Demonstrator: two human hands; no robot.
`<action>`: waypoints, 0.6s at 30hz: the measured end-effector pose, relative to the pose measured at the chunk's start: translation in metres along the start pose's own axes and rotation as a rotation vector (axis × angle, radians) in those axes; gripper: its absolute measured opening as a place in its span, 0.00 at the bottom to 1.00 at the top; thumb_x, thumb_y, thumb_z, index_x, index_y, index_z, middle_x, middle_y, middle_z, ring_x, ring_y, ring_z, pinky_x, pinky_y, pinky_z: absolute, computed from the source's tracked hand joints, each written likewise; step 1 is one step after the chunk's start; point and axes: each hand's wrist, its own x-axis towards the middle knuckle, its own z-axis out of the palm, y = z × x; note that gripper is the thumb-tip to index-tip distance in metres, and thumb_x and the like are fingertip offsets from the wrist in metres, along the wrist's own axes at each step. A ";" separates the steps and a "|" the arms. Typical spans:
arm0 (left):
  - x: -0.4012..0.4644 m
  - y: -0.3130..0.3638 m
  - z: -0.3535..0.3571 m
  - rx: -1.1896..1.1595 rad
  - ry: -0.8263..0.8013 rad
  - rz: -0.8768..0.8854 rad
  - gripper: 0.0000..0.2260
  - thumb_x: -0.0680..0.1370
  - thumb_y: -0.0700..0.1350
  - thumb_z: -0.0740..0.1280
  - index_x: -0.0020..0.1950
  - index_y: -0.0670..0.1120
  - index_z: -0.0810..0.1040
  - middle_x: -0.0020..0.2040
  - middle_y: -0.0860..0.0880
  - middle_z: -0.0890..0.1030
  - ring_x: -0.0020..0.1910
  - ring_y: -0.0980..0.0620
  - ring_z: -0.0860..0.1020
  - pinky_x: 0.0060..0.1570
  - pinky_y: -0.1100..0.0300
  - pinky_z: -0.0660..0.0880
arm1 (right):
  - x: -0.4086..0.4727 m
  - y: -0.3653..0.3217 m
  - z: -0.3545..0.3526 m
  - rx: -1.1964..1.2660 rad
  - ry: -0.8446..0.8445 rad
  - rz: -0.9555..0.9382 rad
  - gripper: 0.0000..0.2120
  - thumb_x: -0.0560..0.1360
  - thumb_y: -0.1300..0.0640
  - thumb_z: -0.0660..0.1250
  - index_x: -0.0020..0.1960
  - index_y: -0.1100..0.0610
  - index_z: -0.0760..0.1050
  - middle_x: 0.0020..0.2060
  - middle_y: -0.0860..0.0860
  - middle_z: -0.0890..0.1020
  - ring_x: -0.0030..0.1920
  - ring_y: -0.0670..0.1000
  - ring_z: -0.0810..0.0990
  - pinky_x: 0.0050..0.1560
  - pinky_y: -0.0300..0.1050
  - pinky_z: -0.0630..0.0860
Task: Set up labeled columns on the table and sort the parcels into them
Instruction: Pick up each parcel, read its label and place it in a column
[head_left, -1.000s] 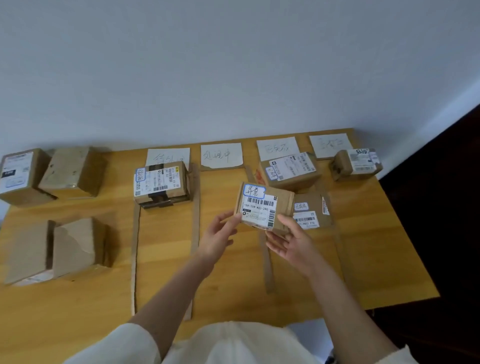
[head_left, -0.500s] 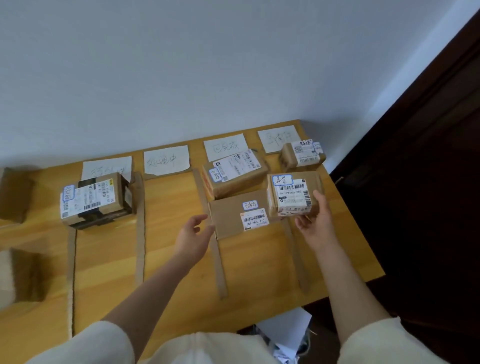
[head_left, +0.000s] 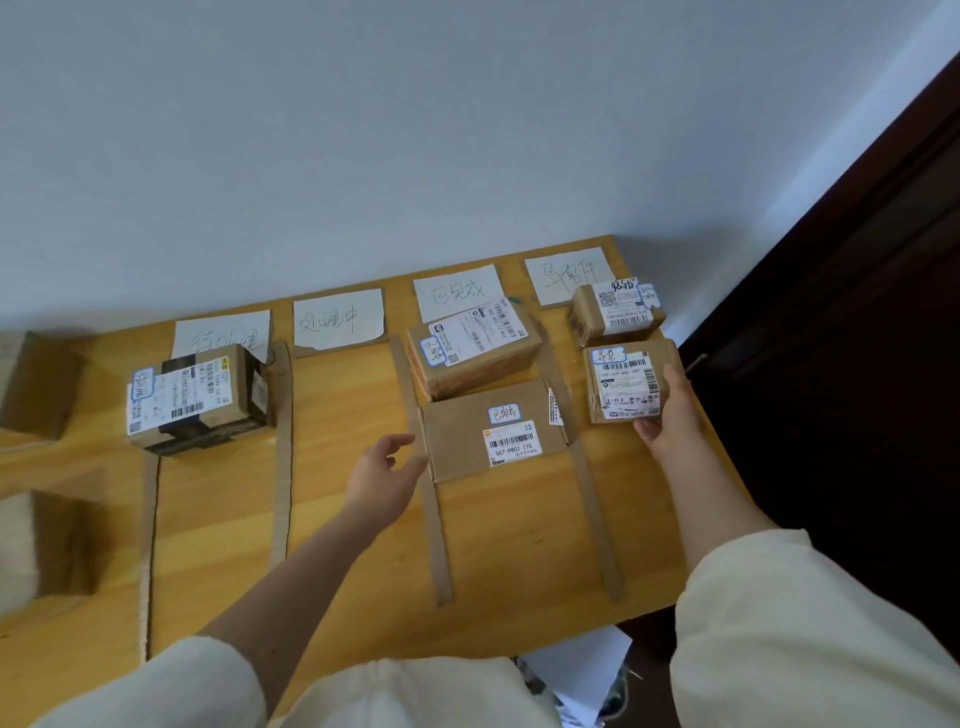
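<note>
At the frame's right, my right hand (head_left: 670, 415) grips a small brown cardboard parcel (head_left: 628, 382) in the rightmost column, below another labelled box (head_left: 615, 309); my left hand (head_left: 382, 475) hovers relaxed, empty.

At the tabletop's left edge, three brown boxes (head_left: 36, 384) are cut off by the frame and blurred, so their labels cannot be told. The first paper label (head_left: 223, 332) at the back edge is partly hidden by the taped parcel (head_left: 197, 397) standing in front of it, and its handwriting is too faint to read. The right hand (head_left: 670, 415) covers the near right corner of the small parcel (head_left: 623, 382) by the tabletop's right edge, whose fine print is too small to read, and white papers (head_left: 576, 670) below the front edge are half hidden.
</note>
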 end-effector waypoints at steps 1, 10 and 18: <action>0.000 -0.001 -0.001 -0.001 0.001 -0.002 0.17 0.77 0.52 0.66 0.66 0.53 0.73 0.66 0.50 0.74 0.66 0.50 0.70 0.51 0.56 0.71 | 0.001 -0.002 0.001 0.014 0.003 -0.003 0.27 0.71 0.39 0.71 0.61 0.57 0.73 0.49 0.52 0.83 0.50 0.51 0.82 0.56 0.48 0.79; -0.001 -0.008 -0.007 -0.022 0.012 -0.023 0.15 0.78 0.51 0.66 0.64 0.53 0.74 0.64 0.50 0.75 0.65 0.50 0.71 0.51 0.55 0.72 | 0.008 -0.004 0.009 -0.040 0.094 -0.010 0.25 0.78 0.51 0.67 0.69 0.61 0.65 0.57 0.54 0.80 0.41 0.47 0.78 0.45 0.41 0.77; -0.008 -0.015 -0.017 -0.038 0.018 -0.036 0.16 0.78 0.50 0.66 0.65 0.52 0.74 0.65 0.50 0.74 0.66 0.50 0.70 0.50 0.56 0.71 | -0.018 0.002 0.023 -0.084 0.162 0.087 0.19 0.77 0.56 0.65 0.66 0.61 0.68 0.59 0.55 0.79 0.52 0.54 0.76 0.59 0.54 0.75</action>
